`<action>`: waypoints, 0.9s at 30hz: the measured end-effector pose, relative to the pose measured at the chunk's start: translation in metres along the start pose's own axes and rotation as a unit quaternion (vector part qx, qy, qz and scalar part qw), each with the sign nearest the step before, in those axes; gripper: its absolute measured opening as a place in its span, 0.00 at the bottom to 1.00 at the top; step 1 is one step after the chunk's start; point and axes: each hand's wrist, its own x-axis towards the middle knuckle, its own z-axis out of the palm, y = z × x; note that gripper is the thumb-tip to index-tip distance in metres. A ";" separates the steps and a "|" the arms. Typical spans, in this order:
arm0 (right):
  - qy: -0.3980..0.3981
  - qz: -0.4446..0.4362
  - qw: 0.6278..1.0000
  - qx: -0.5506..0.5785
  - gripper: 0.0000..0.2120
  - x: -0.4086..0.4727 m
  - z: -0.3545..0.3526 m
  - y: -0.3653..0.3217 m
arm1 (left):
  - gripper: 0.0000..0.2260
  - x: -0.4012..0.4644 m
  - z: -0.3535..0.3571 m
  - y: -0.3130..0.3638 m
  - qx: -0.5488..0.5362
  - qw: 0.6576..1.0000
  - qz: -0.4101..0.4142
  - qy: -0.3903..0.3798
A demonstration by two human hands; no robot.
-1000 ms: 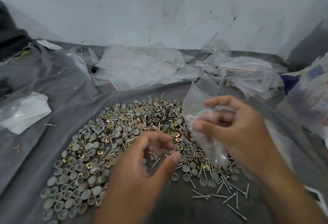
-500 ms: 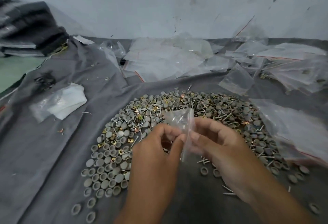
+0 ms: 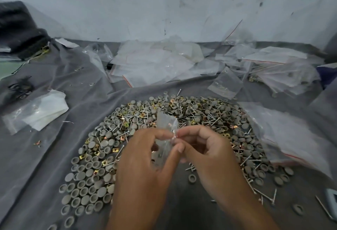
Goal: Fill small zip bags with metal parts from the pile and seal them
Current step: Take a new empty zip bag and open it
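Here, seen from the head camera, looking down over a grey cloth [image 3: 45, 156] spread on the floor. Near the centre, two bare hands held close together above a pile of parts [image 3: 164, 120]. Left hand [image 3: 145, 166] at about 7 o'clock from centre, thumb and forefinger curled and pinching a small clear bag [image 3: 165, 138]. Right hand [image 3: 209, 153] at about 5 o'clock, fingertips pinching the same bag's edge from the other side. Bag upright between both hands, raised above the pile; contents too blurred to tell. Pile made up of grey round caps, thin nails and small gold square clips, fanning out from 8 o'clock round to 3 o'clock. Heap of empty clear bags [image 3: 155, 62] at 12 o'clock, against a white wall [image 3: 164, 1]. More clear bags [image 3: 280, 65] at 2 o'clock. Another plastic sheet or bag [image 3: 284, 131] at 3 o'clock, overlapping the pile's edge. White paper in plastic [image 3: 38, 111] at 9 o'clock. Dark folded fabric [image 3: 16, 29] at 10 o'clock.
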 end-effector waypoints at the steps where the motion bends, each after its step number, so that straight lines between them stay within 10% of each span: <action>1: -0.001 0.005 1.000 0.003 0.07 0.001 0.000 0.001 | 0.11 0.001 -0.001 0.000 -0.027 0.999 -0.020 -0.014; 18: 0.027 -0.042 0.997 -0.056 0.11 0.000 -0.002 0.003 | 0.07 0.001 -0.010 -0.002 -0.115 0.991 -0.054 -0.051; 27: 0.112 -0.168 0.948 -0.244 0.15 0.000 -0.005 0.007 | 0.09 0.005 -0.016 -0.003 -0.010 0.989 -0.036 0.142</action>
